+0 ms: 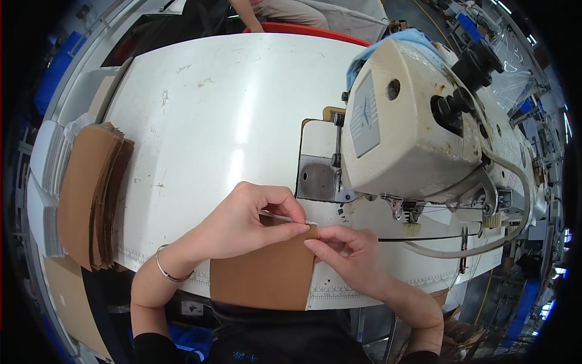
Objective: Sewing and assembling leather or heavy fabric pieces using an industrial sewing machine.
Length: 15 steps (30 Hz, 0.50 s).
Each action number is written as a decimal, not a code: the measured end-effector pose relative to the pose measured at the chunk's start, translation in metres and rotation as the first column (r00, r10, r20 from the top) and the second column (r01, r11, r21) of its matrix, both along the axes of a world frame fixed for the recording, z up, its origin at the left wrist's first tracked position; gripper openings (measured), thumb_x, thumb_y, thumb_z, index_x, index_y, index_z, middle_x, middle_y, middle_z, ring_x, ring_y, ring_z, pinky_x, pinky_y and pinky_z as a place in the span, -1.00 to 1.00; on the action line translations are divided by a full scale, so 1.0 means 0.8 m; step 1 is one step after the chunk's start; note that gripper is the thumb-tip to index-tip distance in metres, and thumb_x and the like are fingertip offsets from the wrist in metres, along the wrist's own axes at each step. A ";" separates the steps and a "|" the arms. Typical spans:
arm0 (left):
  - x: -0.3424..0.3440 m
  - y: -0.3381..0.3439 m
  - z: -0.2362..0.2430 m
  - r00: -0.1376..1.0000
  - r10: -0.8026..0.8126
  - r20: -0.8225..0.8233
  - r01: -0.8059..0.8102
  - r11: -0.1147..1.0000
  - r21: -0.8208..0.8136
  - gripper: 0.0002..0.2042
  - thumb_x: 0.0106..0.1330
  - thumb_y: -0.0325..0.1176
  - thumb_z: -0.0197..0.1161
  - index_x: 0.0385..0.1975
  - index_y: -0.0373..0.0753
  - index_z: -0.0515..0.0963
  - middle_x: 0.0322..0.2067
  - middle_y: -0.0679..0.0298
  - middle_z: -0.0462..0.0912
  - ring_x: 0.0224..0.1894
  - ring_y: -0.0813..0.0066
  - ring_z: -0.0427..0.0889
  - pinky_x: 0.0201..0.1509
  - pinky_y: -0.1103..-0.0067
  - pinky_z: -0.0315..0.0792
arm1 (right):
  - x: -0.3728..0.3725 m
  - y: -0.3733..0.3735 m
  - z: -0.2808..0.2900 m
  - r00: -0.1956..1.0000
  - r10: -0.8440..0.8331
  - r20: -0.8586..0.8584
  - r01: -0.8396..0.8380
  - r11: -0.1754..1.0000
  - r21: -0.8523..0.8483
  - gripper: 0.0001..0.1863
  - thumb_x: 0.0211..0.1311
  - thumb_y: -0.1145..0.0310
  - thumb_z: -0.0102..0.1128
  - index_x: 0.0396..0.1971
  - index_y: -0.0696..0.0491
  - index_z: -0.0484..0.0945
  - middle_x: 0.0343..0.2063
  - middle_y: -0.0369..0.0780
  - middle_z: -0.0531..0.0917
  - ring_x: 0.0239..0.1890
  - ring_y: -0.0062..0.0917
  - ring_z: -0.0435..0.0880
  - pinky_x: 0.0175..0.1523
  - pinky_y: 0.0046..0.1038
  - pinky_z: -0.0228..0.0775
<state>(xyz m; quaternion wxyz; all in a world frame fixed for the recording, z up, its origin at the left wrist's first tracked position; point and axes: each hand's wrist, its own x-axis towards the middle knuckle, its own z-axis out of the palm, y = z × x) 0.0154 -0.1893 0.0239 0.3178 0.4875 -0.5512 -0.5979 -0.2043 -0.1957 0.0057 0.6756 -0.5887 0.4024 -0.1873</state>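
Note:
A brown rectangular piece of material (264, 273) lies on the white table at its near edge. My left hand (254, 218) pinches its top edge together with a thin white strip (285, 217), and a metal bangle sits on that wrist. My right hand (348, 252) pinches the same top edge at the right corner, thumb and forefinger closed on it. Both hands sit just in front of the needle area of a cream sewing machine (412, 127).
A stack of brown pieces (91, 194) lies at the table's left edge. The white table (230, 109) stretches away behind the hands. Another person's arm (242, 12) and a red rim (303, 30) show at the far side.

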 end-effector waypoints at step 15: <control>-0.012 -0.006 -0.001 0.997 0.028 -0.067 -0.026 0.999 0.024 -0.92 0.17 -0.57 0.33 -0.45 -0.31 0.53 -0.39 0.32 0.65 -0.28 0.67 0.59 -0.17 0.70 0.47 | -0.034 -0.012 -0.029 0.917 -0.047 -0.395 -0.397 -0.177 -0.901 -0.77 0.19 0.34 0.14 -0.25 0.16 0.61 -0.24 -0.26 0.62 -0.08 -0.56 0.54 0.04 -0.50 0.42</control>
